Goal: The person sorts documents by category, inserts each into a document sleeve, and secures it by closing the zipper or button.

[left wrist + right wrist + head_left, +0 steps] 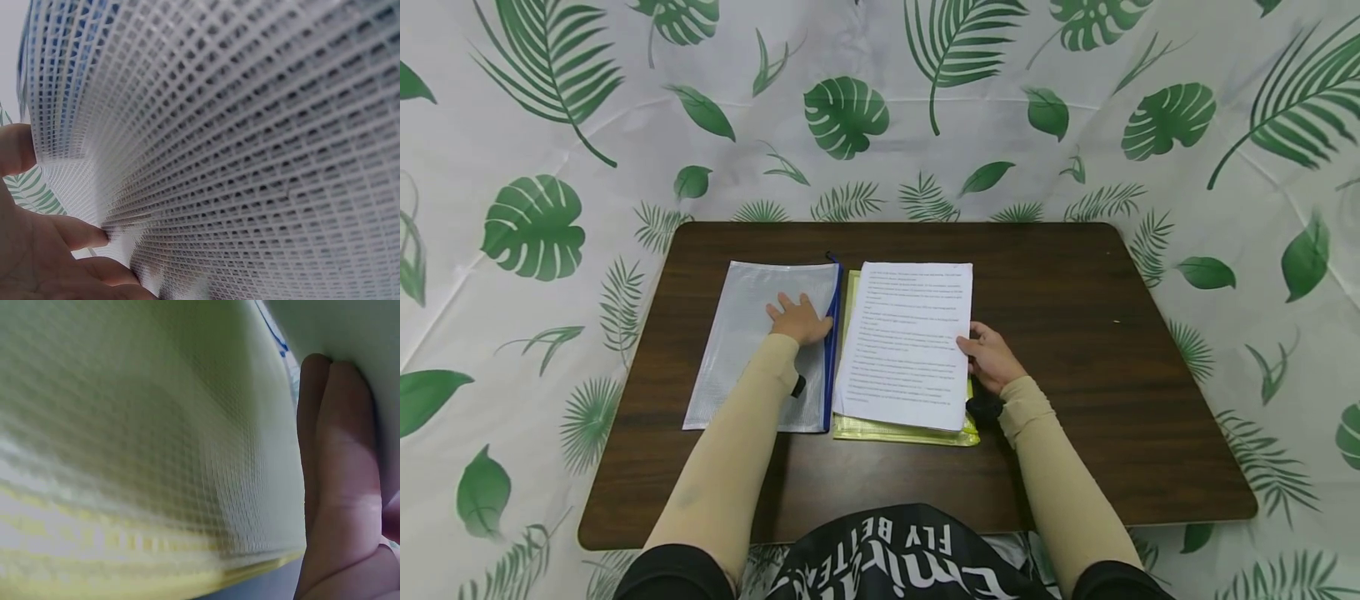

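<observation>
A clear mesh zip pouch (747, 308) with a blue zip edge lies on the left of the table. My left hand (800, 319) rests on it with fingers spread, the thumb beside the blue edge. In the left wrist view, fingertips (94, 234) press against the mesh. To the right, a stack of printed sheets (904, 342) lies over a yellow mesh pouch (895, 431). My right hand (990, 357) pinches the sheets' right edge, thumb on top. From the right wrist, its fingers (347, 450) show under the paper, above the yellow pouch (125, 444).
The brown wooden table (1097, 375) has rounded corners and extends well to the right of the papers. Around it spreads a white cloth (760, 158) printed with green leaves. A black garment (902, 558) with white lettering shows at the near edge.
</observation>
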### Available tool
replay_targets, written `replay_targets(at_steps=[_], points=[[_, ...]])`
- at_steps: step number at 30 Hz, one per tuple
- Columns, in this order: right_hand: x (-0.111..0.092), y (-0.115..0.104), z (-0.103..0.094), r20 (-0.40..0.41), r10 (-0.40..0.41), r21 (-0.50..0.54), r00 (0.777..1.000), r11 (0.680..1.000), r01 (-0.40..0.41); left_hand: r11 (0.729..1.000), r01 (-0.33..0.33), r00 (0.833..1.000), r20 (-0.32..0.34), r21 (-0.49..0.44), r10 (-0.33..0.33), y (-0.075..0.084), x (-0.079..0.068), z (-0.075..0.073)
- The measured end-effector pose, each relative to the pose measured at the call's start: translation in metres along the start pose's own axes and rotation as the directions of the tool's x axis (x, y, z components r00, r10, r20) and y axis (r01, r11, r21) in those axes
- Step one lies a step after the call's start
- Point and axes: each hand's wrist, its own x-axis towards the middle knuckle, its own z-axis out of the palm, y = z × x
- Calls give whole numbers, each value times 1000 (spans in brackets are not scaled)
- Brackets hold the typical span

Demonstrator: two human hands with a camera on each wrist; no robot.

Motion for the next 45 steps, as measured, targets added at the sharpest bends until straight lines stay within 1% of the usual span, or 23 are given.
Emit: replay_targets(at_steps=[4, 8, 15, 19, 24, 31, 35, 40, 45], points=[[0, 0, 4, -8, -6, 7, 1000, 1000, 6, 1000, 4, 1000, -7, -9, -4, 0, 0, 1], [-2, -3, 6, 7, -14, 18, 1000, 1000, 13, 1000, 12, 1000, -3, -22, -12, 0, 1, 3], [-8, -13, 13, 68, -78, -1, 995, 997, 78, 1000, 7, 1000, -9, -17, -7, -1, 0, 5], [-13, -18, 20, 95, -97, 22, 991, 995, 95, 1000, 4, 1000, -17, -18, -4, -1, 1, 5], [-19, -20, 26, 149, -105, 49, 983, 994, 99, 1000, 3, 1000, -21, -23, -3, 0, 1, 5], [-21, -16, 28, 213, -112, 89, 971, 992, 95, 1000, 6, 1000, -13, -22, -6, 0, -1, 4], [-18, -12, 29, 208, -95, 71, 974, 994, 81, 1000, 6, 1000, -5, -22, -6, 0, 0, 3], [-15, -9, 31, 150, -35, 3, 988, 999, 35, 1000, 1, 1000, -8, -16, -1, -1, 2, 5], [-10, -10, 33, 145, -20, -7, 989, 1000, 22, 1000, 10, 1000, -23, -9, -11, 0, 4, 7]])
